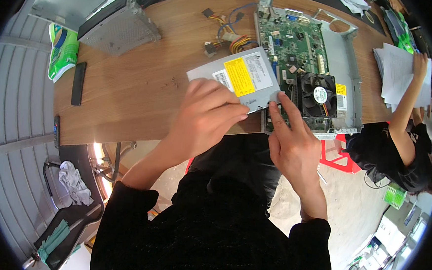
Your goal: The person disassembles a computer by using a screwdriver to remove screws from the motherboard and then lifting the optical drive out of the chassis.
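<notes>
A silver optical drive (264,68) with a yellow and white label lies tilted at the left edge of an opened computer case (353,79). My left hand (205,112) is closed, its thumb and fingers pinched together at the drive's near edge; any small part between the tips is hidden. On the drive's near right corner, the index and middle fingertips of my right hand (295,140) grip the metal, the thumb lower down. Inside the case are a green motherboard (296,41) and a black cooling fan (318,95). Coloured power cables (239,41) spread out beyond the drive.
A metal computer housing (118,27) stands at the far left, beside a green package (63,51) and a black strip (78,83). Small screws (169,82) lie on the wooden table (125,90). Right, another person's arm (405,104) reaches over papers (398,72), near a red stool (340,160).
</notes>
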A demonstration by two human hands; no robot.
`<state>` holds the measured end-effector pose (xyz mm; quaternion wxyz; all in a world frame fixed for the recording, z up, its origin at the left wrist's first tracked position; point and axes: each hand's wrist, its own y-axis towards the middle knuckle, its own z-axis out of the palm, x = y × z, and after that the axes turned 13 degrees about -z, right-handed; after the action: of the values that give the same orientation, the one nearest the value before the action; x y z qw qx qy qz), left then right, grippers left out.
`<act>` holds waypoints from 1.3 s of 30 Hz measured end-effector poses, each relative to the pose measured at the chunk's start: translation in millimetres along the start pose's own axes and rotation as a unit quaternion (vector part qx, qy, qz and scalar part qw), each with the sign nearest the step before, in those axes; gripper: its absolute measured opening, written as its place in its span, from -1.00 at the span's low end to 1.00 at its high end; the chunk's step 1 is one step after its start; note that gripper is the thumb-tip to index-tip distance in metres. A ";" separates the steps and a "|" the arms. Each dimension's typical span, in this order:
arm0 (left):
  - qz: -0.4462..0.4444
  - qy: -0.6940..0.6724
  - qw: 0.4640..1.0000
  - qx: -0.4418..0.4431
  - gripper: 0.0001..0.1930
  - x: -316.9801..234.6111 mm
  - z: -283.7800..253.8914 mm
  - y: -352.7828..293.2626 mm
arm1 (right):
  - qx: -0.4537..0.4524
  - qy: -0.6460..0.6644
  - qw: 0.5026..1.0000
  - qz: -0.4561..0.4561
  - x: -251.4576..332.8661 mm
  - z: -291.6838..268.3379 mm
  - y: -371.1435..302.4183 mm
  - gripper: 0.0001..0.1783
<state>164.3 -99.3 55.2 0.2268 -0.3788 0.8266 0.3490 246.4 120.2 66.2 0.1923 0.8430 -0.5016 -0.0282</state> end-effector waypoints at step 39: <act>-0.081 -0.060 0.990 0.094 -0.87 -2.4 32.6 47.9 | -0.031 0.034 0.998 0.039 -0.6 1.9 -6.0 -0.41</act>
<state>131.8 -51.2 54.9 0.3382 -0.3998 0.8073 0.2720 250.6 122.7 62.2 0.2358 0.8170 -0.5261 -0.0079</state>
